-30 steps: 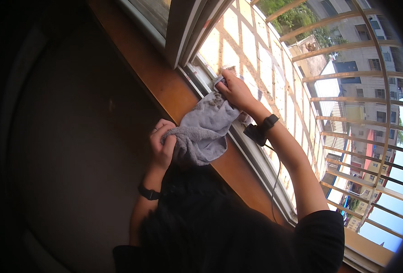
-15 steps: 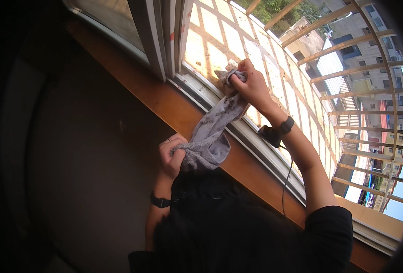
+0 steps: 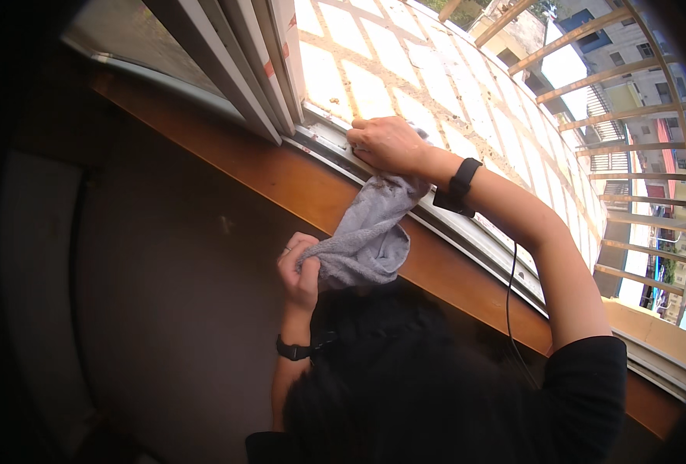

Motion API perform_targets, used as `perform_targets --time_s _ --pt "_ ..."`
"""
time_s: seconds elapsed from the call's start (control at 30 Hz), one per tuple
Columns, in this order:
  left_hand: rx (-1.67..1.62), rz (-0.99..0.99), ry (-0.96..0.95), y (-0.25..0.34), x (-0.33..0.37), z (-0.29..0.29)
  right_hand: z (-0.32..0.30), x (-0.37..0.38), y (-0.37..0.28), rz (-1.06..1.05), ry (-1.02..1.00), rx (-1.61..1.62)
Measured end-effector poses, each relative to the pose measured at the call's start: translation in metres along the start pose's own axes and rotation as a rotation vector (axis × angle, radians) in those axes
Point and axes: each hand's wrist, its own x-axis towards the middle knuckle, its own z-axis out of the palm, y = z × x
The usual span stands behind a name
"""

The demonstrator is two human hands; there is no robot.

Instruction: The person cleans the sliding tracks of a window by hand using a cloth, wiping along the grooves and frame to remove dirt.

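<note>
A grey cloth (image 3: 370, 236) with dark dirty patches stretches between my two hands across the brown wooden sill (image 3: 304, 188). My left hand (image 3: 298, 271) is closed around its lower end, on the room side of the sill. My right hand (image 3: 389, 145) is closed on the upper end, with the knuckles up, over the white window track (image 3: 323, 148). Its fingertips and the bunched cloth beneath them are mostly hidden by the hand. The middle of the cloth hangs in loose folds over the sill.
White sliding window frames (image 3: 254, 69) stand at the upper left. Beyond the track lies a sunlit outer ledge (image 3: 428, 85) with barred shadows, enclosed by metal bars (image 3: 629, 147). A black cable (image 3: 508, 301) hangs from a small black device (image 3: 453, 203) at my right wrist.
My right hand has come down from above the outer ledge to the window track, turning knuckles up. My left hand keeps its grip on the cloth. The view has shifted a little.
</note>
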Motion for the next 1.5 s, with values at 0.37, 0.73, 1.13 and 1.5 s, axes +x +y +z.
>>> perform_targets --time_s 0.37,0.73,1.13,1.5 --pt "-0.065 -0.031 0.16 -0.007 -0.005 0.004 0.003 0.058 0.017 0.768 0.641 0.422" --pt "-0.125 -0.065 0.154 -0.011 0.005 0.008 0.013 0.015 0.0 0.213 0.132 0.003" --pt "-0.212 -0.135 0.276 -0.015 0.006 0.024 0.023 0.086 -0.003 0.228 0.063 0.021" --pt "-0.18 -0.147 0.274 -0.009 0.007 0.023 0.03 0.084 -0.011 0.302 0.234 0.188"
